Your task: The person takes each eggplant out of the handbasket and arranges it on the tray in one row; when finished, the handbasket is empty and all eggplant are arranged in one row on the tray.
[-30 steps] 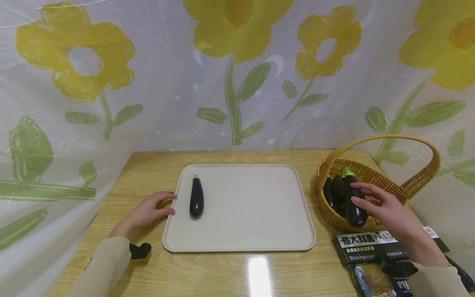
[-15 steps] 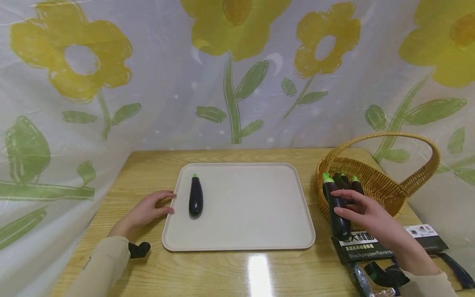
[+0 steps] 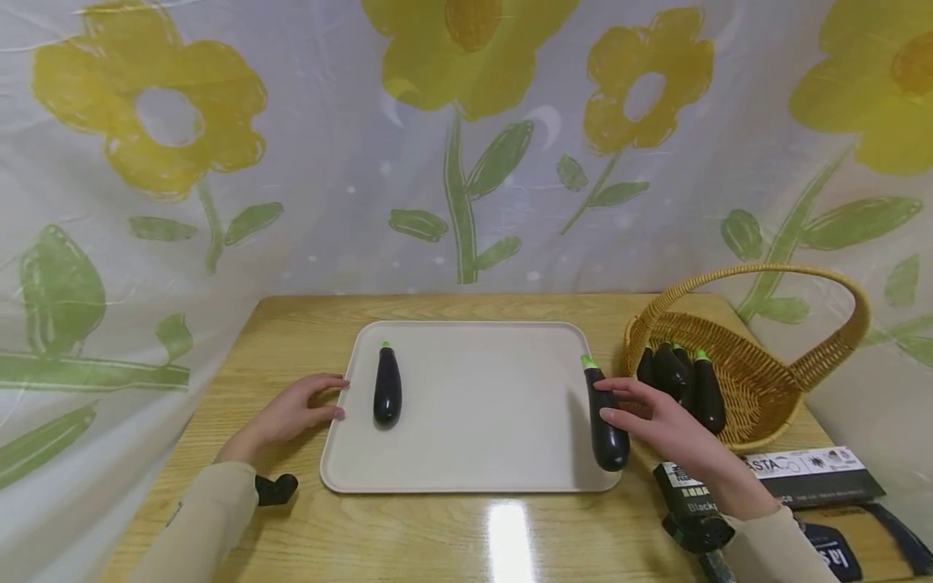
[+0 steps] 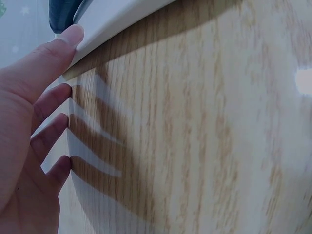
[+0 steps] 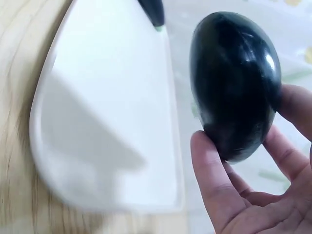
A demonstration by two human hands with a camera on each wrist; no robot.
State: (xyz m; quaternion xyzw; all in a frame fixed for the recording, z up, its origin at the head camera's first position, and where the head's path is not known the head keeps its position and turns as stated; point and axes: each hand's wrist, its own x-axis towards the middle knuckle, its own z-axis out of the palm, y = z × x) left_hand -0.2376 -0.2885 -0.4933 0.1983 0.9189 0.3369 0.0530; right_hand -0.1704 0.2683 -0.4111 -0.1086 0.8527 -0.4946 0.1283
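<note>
My right hand [image 3: 659, 417] pinches a dark purple eggplant [image 3: 607, 429] with a green stem end, held over the right edge of the white tray [image 3: 496, 405]. In the right wrist view the eggplant [image 5: 236, 87] shows its rounded bottom between thumb and fingers. A second eggplant [image 3: 387, 389] lies on the left part of the tray, stem pointing away from me. My left hand [image 3: 295, 411] rests at the tray's left edge. The left wrist view has the thumb of that hand [image 4: 24, 126] at the tray rim and its other fingertips at the wooden table.
A wicker basket [image 3: 758, 405] with a tall handle stands right of the tray, several more eggplants [image 3: 707, 397] inside. In front of it lies a black pasta box [image 3: 816, 486] among other packages [image 3: 838, 551]. A flowered cloth [image 3: 328, 162] hangs behind the wooden table [image 3: 408, 534].
My right hand has lifted the eggplant out of the basket and carried it left to the tray's right edge. The left hand has stayed at the tray's left edge.
</note>
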